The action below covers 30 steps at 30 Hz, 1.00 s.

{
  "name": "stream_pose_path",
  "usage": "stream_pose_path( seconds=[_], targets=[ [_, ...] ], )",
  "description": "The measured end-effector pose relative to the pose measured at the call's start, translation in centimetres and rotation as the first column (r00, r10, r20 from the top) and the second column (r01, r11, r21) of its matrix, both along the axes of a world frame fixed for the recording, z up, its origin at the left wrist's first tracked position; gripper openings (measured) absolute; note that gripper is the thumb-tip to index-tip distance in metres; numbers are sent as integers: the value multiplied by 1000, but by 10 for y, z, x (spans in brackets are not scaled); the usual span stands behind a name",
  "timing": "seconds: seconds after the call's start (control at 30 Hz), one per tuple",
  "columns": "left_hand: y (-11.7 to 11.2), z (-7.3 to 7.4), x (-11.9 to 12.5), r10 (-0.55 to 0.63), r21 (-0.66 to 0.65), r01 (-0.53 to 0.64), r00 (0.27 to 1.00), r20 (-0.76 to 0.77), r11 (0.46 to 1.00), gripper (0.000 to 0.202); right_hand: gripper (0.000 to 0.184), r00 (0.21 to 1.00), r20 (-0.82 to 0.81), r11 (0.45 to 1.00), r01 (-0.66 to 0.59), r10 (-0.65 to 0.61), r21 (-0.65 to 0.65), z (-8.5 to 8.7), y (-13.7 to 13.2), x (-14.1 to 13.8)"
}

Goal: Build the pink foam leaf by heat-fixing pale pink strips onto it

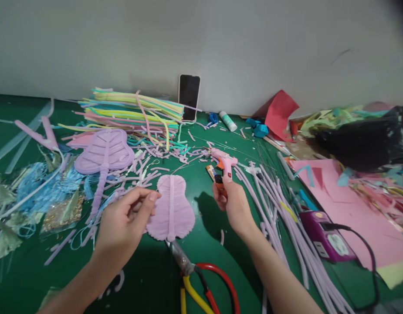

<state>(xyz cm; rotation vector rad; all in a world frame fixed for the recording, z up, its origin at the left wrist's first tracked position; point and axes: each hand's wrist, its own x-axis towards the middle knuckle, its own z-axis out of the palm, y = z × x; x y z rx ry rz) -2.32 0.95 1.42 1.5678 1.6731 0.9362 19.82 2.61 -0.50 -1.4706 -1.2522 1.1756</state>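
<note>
Lilac and ruffle-edged, the panel (181, 213) is at the middle of the green table (136, 266), its narrower end pointing toward the wall (129, 43). At its left edge is the left hand (126, 218), thumb and forefinger tips together; whether they pinch anything, I cannot tell. Right of the panel, well apart from it, the right hand (235, 203) has its fingers curled at the grip of a pink glue gun (222, 157), beside a black-and-orange piece (218, 179); which of these they clamp, I cannot tell.

Just below the panel are scissors (182, 258) with red and yellow handles. Beyond it to the left lies a purple fan (118, 150), near blue tassels (44, 187). Behind, a phone (188, 97) leans on the wall beside a colourful bundle (132, 111). Lilac stems (294, 235) spread along the right, near a purple box (319, 226) and pink paper (367, 218).
</note>
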Motion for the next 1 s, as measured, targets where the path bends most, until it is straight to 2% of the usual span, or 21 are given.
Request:
stream_pose_path(
  seconds=[0.13, 0.27, 0.5, 0.73, 1.0],
  targets=[
    [0, -2, 0, -18, -8, 18, 1000, -5, 1000, 26, 55, 988, -149, 998, 21, -31, -67, -1, 4, -4],
    [0, -3, 2, -26, -19, 26, 1000, 0, 999, 26, 51, 977, -193, 993, 80, -95, -85, -1, 7, -5],
    [-7, 0, 10, 14, -73, -8, 997, 75, 997, 28, 45, 980, -114, 980, 151, -166, -127, 1, 12, -8],
    [-6, -2, 8, -73, -86, 71, 997, -15, 994, 32, 40, 985, -99, 985, 134, -144, -107, -5, 13, -9],
    [-6, -4, 8, -101, -77, 99, 995, -15, 992, 33, 35, 989, -35, 985, 140, -144, -104, -11, 15, -10]
  ],
)
